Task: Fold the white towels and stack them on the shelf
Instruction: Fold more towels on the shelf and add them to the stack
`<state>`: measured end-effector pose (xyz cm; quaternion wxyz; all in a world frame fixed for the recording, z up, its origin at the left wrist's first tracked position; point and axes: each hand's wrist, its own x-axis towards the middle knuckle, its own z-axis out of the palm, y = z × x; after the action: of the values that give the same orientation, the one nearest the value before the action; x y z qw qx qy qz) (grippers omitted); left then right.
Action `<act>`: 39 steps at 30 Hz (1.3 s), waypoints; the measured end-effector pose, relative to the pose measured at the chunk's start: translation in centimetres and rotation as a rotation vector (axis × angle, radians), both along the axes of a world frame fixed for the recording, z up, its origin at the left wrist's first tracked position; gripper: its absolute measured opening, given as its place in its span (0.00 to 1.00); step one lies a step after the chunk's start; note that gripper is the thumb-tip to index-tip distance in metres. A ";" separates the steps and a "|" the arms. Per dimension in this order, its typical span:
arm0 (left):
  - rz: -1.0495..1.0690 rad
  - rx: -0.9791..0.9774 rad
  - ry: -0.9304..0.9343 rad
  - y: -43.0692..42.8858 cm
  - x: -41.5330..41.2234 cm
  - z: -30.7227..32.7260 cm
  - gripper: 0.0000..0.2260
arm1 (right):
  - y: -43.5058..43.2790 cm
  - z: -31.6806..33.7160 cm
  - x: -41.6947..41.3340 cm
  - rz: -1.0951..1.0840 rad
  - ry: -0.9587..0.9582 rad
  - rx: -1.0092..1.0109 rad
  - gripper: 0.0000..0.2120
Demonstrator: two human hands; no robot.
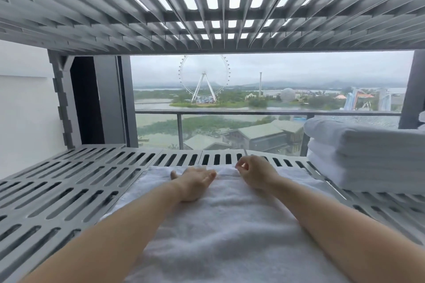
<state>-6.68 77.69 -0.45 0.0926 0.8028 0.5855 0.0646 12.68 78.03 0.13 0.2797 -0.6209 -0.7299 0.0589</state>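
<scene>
a: two hands on one towel. the left hand (195, 182) lies flat on the white towel (220, 225), fingers spread wide and pressed on the cloth, gripping nothing.

b: and the right hand (254, 174)?

a: it rests on the far end of the same towel, at about one o'clock from the left hand, just beside it. its fingers (239, 165) curl in narrow, thumb close to forefinger. i cannot tell whether they pinch the towel's edge or only touch it.

b: where does the towel lie?

a: on the grey slotted shelf (69, 190), running from six o'clock up toward twelve, with its far edge close to the shelf's back rim.

b: any others?

a: a stack of folded towels (368, 156) sits on the same shelf at three o'clock, well apart from the hands, just beside the flat towel's far right corner. an upper shelf (207, 7) of the same slotted kind spans overhead at twelve. behind it all a window (264, 99) shows a ferris wheel (204, 80).
</scene>
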 end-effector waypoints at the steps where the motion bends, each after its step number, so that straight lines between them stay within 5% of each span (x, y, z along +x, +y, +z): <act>1: -0.004 0.006 0.013 0.6 0.0 0.0 0.24 | 0.6 -0.2 0.0 -0.012 0.022 -0.032 0.10; 9: -0.012 0.199 -0.076 4.1 1.1 0.4 0.12 | 3.6 0.2 0.6 -0.100 -0.006 -0.116 0.12; 15: -0.040 0.226 -0.033 6.2 1.4 -0.9 0.14 | 4.0 -0.6 2.1 -0.157 -0.044 -0.115 0.20; 24: -0.064 0.196 -0.037 7.5 1.1 -1.7 0.15 | 4.6 -0.8 1.9 -0.206 -0.052 -0.100 0.13; 33: -0.055 0.241 -0.103 7.2 0.2 -2.5 0.14 | 3.8 -1.8 1.6 -0.161 0.006 0.129 0.03; 36: -0.019 0.256 -0.116 6.9 0.0 -2.4 0.13 | 3.9 -2.0 2.0 -0.162 -0.010 0.194 0.09; 39: -0.016 0.233 -0.130 6.7 -0.1 -2.4 0.13 | 4.3 -2.1 2.9 -0.152 -0.131 -0.015 0.16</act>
<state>-6.82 84.42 -2.85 0.0368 0.8069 0.5603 0.1834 15.55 82.33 -1.94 0.2303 -0.6789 -0.6972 0.0023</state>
